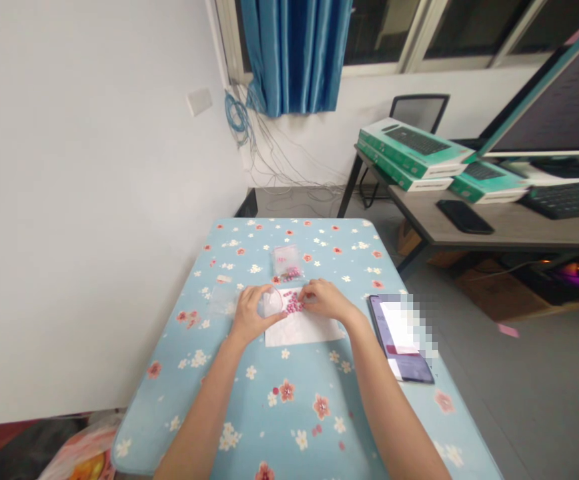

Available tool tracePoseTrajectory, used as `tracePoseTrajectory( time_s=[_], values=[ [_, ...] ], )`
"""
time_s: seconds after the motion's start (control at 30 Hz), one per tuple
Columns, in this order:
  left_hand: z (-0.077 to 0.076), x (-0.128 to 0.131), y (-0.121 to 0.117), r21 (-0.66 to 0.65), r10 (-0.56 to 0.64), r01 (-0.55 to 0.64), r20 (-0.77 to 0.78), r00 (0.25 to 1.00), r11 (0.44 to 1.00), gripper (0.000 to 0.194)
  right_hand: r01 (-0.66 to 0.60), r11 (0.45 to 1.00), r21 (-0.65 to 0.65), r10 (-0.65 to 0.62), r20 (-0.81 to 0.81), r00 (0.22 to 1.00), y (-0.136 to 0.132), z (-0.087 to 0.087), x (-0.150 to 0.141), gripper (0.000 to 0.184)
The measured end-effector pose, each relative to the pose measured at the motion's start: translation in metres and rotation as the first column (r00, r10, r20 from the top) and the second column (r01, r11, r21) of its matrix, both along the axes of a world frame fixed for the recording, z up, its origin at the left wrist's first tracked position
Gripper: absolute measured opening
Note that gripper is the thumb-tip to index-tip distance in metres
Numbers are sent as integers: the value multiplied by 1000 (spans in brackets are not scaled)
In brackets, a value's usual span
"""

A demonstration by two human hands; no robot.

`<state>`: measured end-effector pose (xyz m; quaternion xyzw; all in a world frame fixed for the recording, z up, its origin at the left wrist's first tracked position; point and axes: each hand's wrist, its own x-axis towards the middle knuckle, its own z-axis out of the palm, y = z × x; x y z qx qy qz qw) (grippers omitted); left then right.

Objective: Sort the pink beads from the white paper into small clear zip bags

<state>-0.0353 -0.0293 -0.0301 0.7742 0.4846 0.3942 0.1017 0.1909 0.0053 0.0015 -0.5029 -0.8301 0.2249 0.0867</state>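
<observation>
My left hand (250,313) curves its thumb and fingers round a small clear, roundish object (272,302) with a thin pink line along its edge. Just right of it, several pink beads (294,303) lie in a loose heap on a white sheet (302,330). The fingertips of my right hand (322,298) are pinched together at the heap's right side; what they hold, if anything, is hidden. Behind the beads lies a clear plastic bag (286,259) with more pink beads at its near end.
A flowered blue cloth covers the table (289,413). To my right lies a tablet (399,340) with its screen lit. A desk (514,230) beyond holds green keyboard boxes (417,150) and a dark phone (464,217). A white wall (84,200) borders the left side.
</observation>
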Motion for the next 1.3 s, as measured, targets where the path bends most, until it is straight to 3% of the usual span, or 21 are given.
tracePoseTrajectory(
  time_s=[0.23,0.33,0.47,0.6,0.8,1.3],
  values=[
    [1,0,0,-7,6,-6,-4,1000,1000,54,15,999,34,-14,-43,999,0,3,3,12],
    [1,0,-1,8,13,-13,-17,1000,1000,55,32,998,59,-19,-207,978,-1,10,5,10],
    [1,-1,-1,29,17,-17,-23,1000,999,55,13,999,51,12,-471,882,-6,25,3,8],
    [2,0,-2,57,36,-36,6,999,998,56,-28,999,31,40,-599,800,-12,38,-6,11],
    [0,10,-5,73,70,-79,120,990,994,59,-78,995,65,102,-614,783,-18,43,-20,8],
    [-3,14,-4,52,41,-46,102,994,998,59,-75,995,72,103,-586,803,-17,41,-24,7]
  ],
)
